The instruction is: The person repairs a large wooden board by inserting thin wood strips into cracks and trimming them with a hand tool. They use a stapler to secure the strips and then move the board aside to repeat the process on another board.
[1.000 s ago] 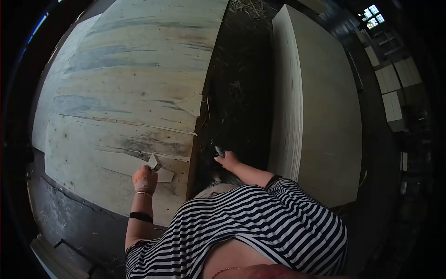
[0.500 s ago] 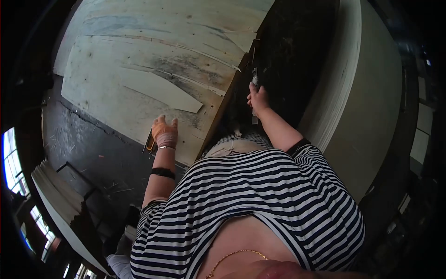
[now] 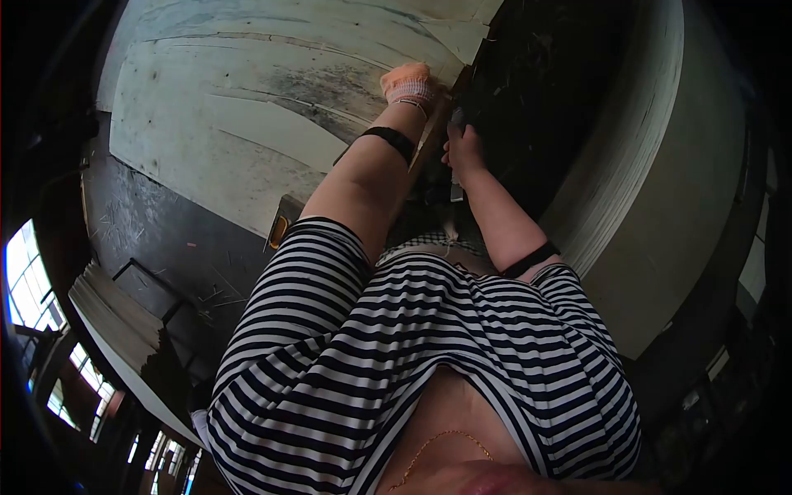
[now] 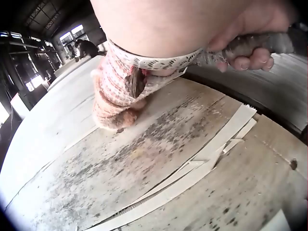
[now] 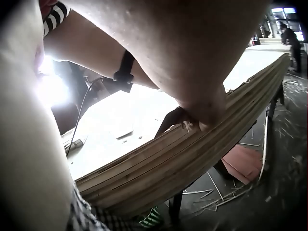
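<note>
My left hand (image 3: 408, 80), in an orange and white knitted glove, rests on the top sheet of a wood veneer stack (image 3: 177, 124), near its right edge. In the left wrist view the glove (image 4: 113, 91) bends down onto the sheet, its fingertips largely hidden. My right hand (image 3: 468, 154) grips a tape-wrapped knife (image 3: 456, 195) just beyond that edge; its wrapped handle (image 4: 245, 44) shows in the left wrist view. A pale pointed veneer piece (image 3: 276, 132) lies on the sheet, partly behind my left arm. Split strips (image 4: 216, 151) lift from the surface near the glove.
A yellow and black tool (image 3: 280, 231) sits at the stack's near edge, beside my left sleeve. To the right stands another tall stack of sheets (image 3: 631, 157), with a dark gap between. More sheets (image 3: 115, 301) are at lower left. A person (image 5: 290, 41) stands far off.
My left hand has moved from the sheet's near side across to its right edge, close to my right hand. The yellow and black tool stays behind. My right hand keeps the knife.
</note>
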`<state>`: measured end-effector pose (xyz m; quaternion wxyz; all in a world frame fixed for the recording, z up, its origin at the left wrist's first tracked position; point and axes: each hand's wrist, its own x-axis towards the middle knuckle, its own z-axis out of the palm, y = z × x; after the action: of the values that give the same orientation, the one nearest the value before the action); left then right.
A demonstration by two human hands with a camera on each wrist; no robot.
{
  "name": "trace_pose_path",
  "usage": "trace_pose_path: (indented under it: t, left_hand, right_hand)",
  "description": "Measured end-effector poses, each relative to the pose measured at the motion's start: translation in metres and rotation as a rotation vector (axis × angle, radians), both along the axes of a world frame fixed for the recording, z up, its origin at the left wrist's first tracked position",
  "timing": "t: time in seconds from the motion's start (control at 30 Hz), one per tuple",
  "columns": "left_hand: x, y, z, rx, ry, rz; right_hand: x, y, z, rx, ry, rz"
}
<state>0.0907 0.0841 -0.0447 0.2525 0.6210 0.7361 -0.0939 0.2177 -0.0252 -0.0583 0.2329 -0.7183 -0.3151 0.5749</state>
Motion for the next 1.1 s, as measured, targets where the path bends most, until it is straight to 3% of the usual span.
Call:
trace_pose_path:
  t: [0.3, 0.5, 0.53, 0.63, 0.77, 0.8, 0.87, 1.03, 1.1]
  left_hand:
    - [0.001, -0.002, 0.016, -0.028, -0.005, 0.006]
    - [-0.003, 0.003, 0.000, -0.055, -0.026, 0.049]
    - [-0.002, -0.001, 0.027, -0.099, -0.021, 0.015]
    - [-0.001, -0.005, 0.032, -0.048, -0.033, 0.040]
    - [-0.007, -0.010, 0.044, -0.117, -0.115, 0.035]
    - [-0.013, -0.025, 0.040, -0.114, -0.111, 0.076]
    - [-0.029, -0.057, 0.025, 0.187, -0.313, 0.088]
    - [-0.103, -0.196, 0.044, 0.343, -0.060, 0.337]
    - [-0.127, -0.252, 0.041, 0.248, 0.128, 0.468]
  right_hand:
    - [-0.012, 0.016, 0.008, -0.156, 0.043, 0.036]
    - [-0.007, 0.007, 0.018, -0.303, 0.065, 0.133]
    - [-0.006, -0.005, 0.016, -0.364, 0.059, 0.159]
    - [0.006, -0.034, -0.004, -0.270, 0.050, 0.264]
    - [0.032, -0.033, -0.002, -0.047, 0.168, 0.053]
    - [0.041, -0.027, 0.000, 0.015, 0.016, 0.081]
    - [0.048, -0.014, 0.008, 0.128, -0.032, 0.094]
    - [0.013, 0.004, 0.023, 0.253, -0.089, 0.525]
    - [-0.010, 0.007, -0.017, 0.387, -0.234, 0.885]
